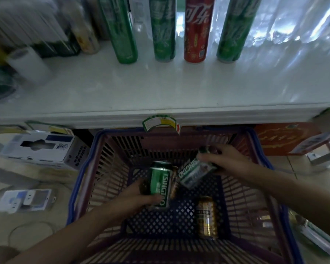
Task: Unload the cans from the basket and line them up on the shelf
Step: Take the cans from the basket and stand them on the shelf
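Observation:
A dark plastic basket [84, 174] with a blue rim stands on the floor below a white shelf [160, 92]. Inside it my left hand [135, 197] grips a green Tsingtao can [159, 180]. My right hand [223, 159] holds a second, paler green Tsingtao can [193, 173], tilted above the basket floor. A gold can [207, 218] lies on the basket bottom at the right. Another gold can [174, 185] shows partly between the two held cans. On the shelf stand three green cans [122, 29] [163, 29] [234, 29] and one red can [197, 29] in a row.
A white roll [30, 63] and blurred goods sit at the shelf's left. A white carton [44, 147] and a power strip pack [25, 200] lie on the floor to the left. An orange box [286, 138] sits under the shelf at the right. A price tag [161, 123] hangs from the shelf edge.

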